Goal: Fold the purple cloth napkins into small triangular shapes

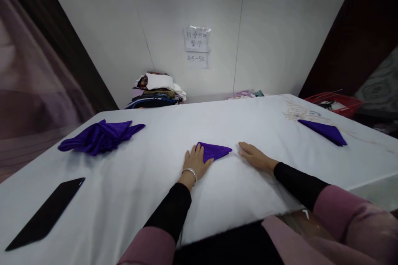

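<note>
A purple cloth napkin (217, 151), folded into a triangle, lies on the white-covered table (174, 149) in front of me. Flat on its left end rests my left hand (196, 161), fingers stretched out, a silver bangle on the wrist. My right hand (253, 156) is just right of the napkin's pointed tip, apart from it, fingers extended and holding nothing. Another folded purple napkin (323, 131) lies farther right. On the left is a loose heap of crumpled purple napkins (101, 137).
A flat black rectangular object (46, 213) lies at the table's left front. Behind the far edge stand a stack of folded clothes (157, 89) and some pink cloth (241, 95). A red basket (343, 105) is beyond the right edge. A handwritten paper sign (197, 45) hangs on the wall.
</note>
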The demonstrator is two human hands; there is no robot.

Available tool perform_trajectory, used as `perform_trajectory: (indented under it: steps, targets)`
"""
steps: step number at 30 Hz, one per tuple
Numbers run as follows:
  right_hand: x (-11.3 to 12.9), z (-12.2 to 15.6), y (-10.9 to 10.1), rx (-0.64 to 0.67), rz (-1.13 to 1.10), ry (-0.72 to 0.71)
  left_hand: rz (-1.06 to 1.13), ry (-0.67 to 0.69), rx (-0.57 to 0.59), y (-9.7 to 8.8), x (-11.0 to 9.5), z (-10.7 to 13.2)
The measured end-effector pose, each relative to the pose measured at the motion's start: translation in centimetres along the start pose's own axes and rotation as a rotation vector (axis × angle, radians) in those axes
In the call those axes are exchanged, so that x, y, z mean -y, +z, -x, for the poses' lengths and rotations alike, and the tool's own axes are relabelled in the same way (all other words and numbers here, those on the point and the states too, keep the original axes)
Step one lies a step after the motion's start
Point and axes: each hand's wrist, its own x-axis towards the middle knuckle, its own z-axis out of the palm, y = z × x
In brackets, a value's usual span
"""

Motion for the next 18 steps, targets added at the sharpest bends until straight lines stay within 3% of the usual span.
perform_trajectory:
  steps: [2, 5, 8, 10, 18]
  targets:
    - [0.5, 0.8, 0.5, -0.104, -0.113, 0.052, 0.002, -0.004, 0.012, -0.1, 0.0, 0.0]
    - [2.2, 1.7, 1.7, -0.173, -0.195, -0.019, 0.003, -0.013, 0.022, -0.3, -0.2, 0.0]
    - [3.8, 1.9, 2.3, -0.197, -0.155, -0.111, 0.026, -0.028, 0.026, -0.6, -0.4, 0.0]
    - [4.4, 1.6, 2.5, -0.220, -0.122, -0.097, 0.074, -0.047, 0.021, -1.0, -0.4, -0.2]
    - [3.6, 1.0, 3.5, -0.284, -0.097, -0.067, 0.283, -0.162, -0.035, -2.7, 0.5, -2.1]
